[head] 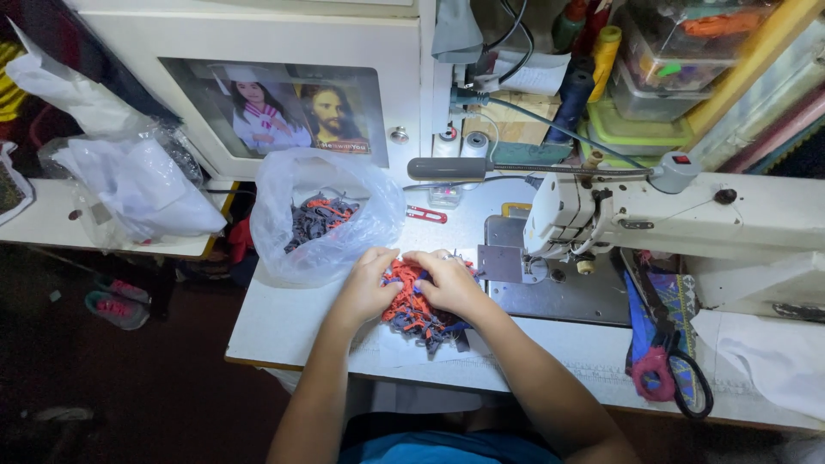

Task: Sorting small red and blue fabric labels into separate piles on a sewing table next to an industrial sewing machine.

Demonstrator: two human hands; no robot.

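Both my hands rest on a tangled pile of orange, grey and blue fabric strips (417,314) on the white sewing table (284,322). My left hand (369,283) grips the pile's left side with bent fingers. On the pile's top right, my right hand (447,279) closes its fingers in the strips. Just left of my hands lies an open clear plastic bag (322,215) holding more of the same strips.
A white sewing machine (653,210) stands at the right, its metal plate (550,288) beside my right hand. Scissors with pink and black handles (666,365) lie on patterned cloth. Red thread snips (427,214) lie behind the bag. White plastic bags (129,185) sit at left.
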